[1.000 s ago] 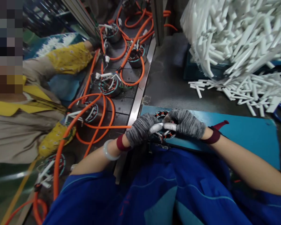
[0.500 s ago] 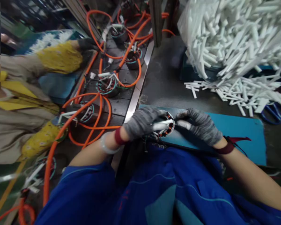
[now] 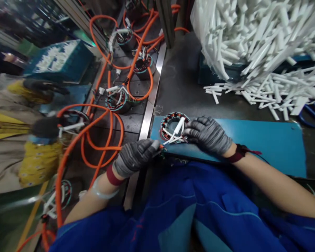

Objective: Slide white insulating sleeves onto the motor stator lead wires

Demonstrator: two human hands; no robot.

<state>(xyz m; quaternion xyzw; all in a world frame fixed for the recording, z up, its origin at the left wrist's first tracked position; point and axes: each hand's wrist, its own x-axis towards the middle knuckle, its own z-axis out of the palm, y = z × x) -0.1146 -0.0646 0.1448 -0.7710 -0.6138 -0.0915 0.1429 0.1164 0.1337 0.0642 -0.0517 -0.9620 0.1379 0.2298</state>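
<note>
A round motor stator (image 3: 171,123) with copper windings lies on the left end of a blue board (image 3: 265,143). White sleeved leads (image 3: 176,132) stick out across its opening. My right hand (image 3: 208,134), in a grey knit glove, rests on the stator's right side and holds it down. My left hand (image 3: 135,156), also gloved, is off the board's left edge and pinches the ends of the stator's thin wires (image 3: 161,146) between its fingertips.
Left of the board runs a conveyor (image 3: 131,120) carrying more stators with looping orange cables (image 3: 102,133). A heap of white sleeve pieces (image 3: 257,38) fills the back right. Blue scissors (image 3: 313,115) lie at the far right. Another person's gloved hand (image 3: 46,126) works at the left.
My left hand has pulled back from the stator toward me and to the left, drawing the thin wires out. My right hand has settled onto the stator's side. The other person's arms shifted.
</note>
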